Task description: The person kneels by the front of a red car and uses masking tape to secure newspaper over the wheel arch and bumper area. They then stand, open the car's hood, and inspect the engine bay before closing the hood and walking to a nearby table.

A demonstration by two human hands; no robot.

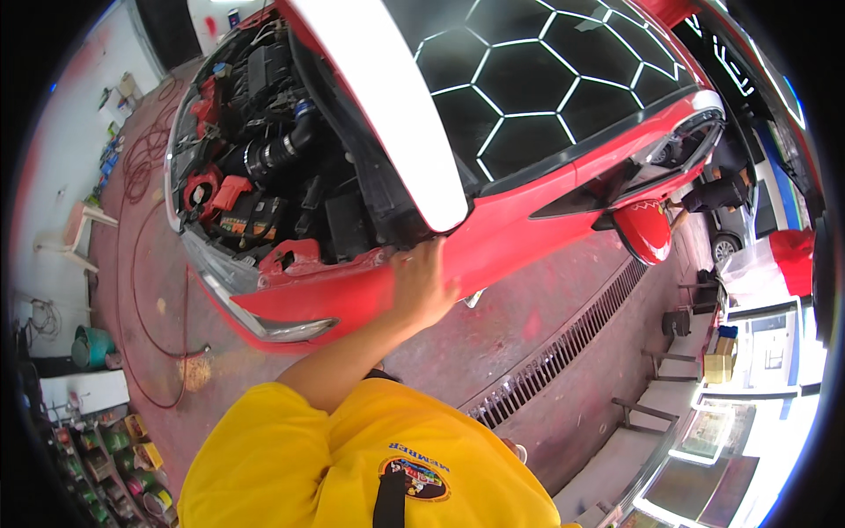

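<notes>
A red car stands in front of me, its hood (387, 106) raised and pale with glare. My left hand (422, 283) lies on the red front fender (510, 233), close under the rear corner of the hood. Its fingers reach the fender's upper edge by the engine bay, and the thumb stands apart. Inside the bay are a battery (253, 216), a red plastic part (231, 191) and a black ribbed intake hose (268, 157). Of my right hand (509, 445) only a sliver shows past my yellow shirt, beside a small white round thing; its fingers are hidden.
A red side mirror (645, 232) juts from the door. Along the floor runs a drain grate (563, 343). A red hose (145, 334) lies at the left, near a stool (84, 231) and shelves of cans (114, 458). Another person (715, 195) is beyond the mirror. Benches (647, 414) stand at right.
</notes>
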